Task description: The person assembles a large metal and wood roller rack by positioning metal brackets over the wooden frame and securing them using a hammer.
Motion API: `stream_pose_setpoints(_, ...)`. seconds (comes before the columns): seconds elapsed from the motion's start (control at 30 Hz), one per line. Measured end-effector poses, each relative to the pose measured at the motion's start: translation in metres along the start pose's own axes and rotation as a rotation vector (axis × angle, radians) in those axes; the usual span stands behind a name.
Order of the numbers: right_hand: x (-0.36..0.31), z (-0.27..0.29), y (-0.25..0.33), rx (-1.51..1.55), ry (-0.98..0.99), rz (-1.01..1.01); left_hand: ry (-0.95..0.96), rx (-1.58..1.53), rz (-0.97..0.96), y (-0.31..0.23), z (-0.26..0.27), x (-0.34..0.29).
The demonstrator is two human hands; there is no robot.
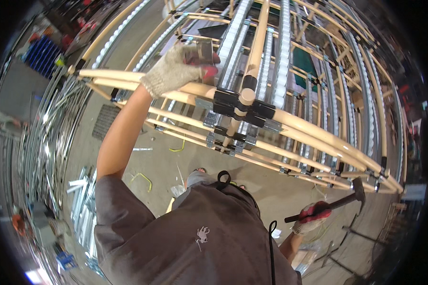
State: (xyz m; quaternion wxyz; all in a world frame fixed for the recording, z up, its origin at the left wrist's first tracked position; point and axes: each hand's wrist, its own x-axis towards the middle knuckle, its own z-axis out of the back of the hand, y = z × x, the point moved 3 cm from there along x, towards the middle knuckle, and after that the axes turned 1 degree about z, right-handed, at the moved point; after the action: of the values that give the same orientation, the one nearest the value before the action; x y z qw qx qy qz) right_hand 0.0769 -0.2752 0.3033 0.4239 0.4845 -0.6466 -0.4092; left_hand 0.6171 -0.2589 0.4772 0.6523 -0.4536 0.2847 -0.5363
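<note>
My left hand (173,71), in a cream knitted glove with red fingertips, is closed on a small grey metal bracket (205,49). It is just above the cream tube (116,75) along the near edge of a rack; whether it touches the tube I cannot tell. To its right, a black joint (245,107) clamps several cream tubes together, with metal brackets below. Down at the lower right, my right hand (314,217), gloved alike, grips a hammer (340,203) by its dark handle. The hammer's head points up and right, apart from the rack.
The rack's tubes and roller tracks (280,57) stretch away in front of me. Long metal rails (47,147) lie at the left, with more metal pieces (83,199) nearer. A yellow strap (142,180) lies on the floor. Dark bars (349,232) are at the lower right.
</note>
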Motion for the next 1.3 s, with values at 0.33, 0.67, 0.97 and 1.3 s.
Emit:
stream_pose_setpoints(0.33, -0.068, -0.125, 0.033, -0.062, -0.143, 0.008, 0.297, 0.267, -0.146, 0.020, 0.015, 0.026)
stream_pose_setpoints(0.67, -0.067, -0.348, 0.184, -0.692, 0.516, -0.126, 0.599, 0.376, -0.165, 0.006, 0.025, 0.035)
stream_pose_setpoints(0.97, -0.044, -0.396, 0.224, -0.958, 0.348, 0.082, 0.619, 0.234, -0.244, 0.012, 0.017, 0.040)
stream_pose_setpoints(1.3, -0.049, -0.395, 0.215, -1.145, 0.394, -0.182, 0.615, 0.213, -0.275, 0.025, 0.014, 0.044)
